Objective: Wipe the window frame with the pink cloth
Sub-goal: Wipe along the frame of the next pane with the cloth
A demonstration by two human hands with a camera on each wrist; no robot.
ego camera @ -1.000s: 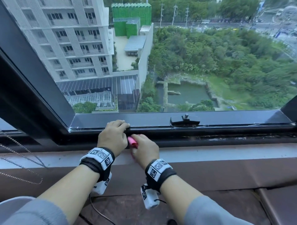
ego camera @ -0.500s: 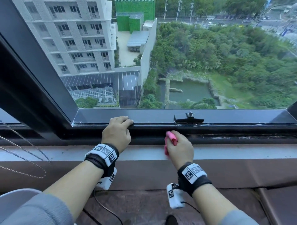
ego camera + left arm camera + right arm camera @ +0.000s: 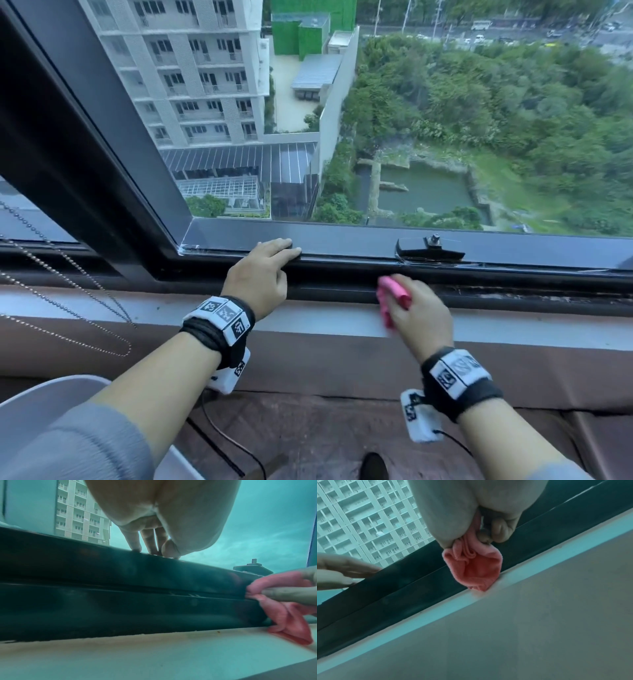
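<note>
The dark window frame [image 3: 342, 274] runs across the bottom of the glass. My right hand [image 3: 418, 318] grips a bunched pink cloth [image 3: 394, 294] and presses it against the frame's lower rail, just left of and below the latch. In the right wrist view the pink cloth [image 3: 474, 566] hangs from my curled fingers, its lower tip touching the white ledge. My left hand [image 3: 263, 270] rests on the rail's top edge, to the left of the cloth. The left wrist view shows its fingertips [image 3: 154, 550] touching the rail's top and the cloth [image 3: 283, 609] at far right.
A black window latch [image 3: 430, 251] sits on the frame right of my left hand. A bead chain [image 3: 68, 284] hangs in loops at the left. A white ledge [image 3: 137, 305] and a brown sill [image 3: 342, 363] lie below the frame. A black cable [image 3: 222, 438] trails from my left wrist.
My right hand has slid the pink cloth to the right along the frame, away from my left hand toward the latch. The left hand has stayed on the rail.
</note>
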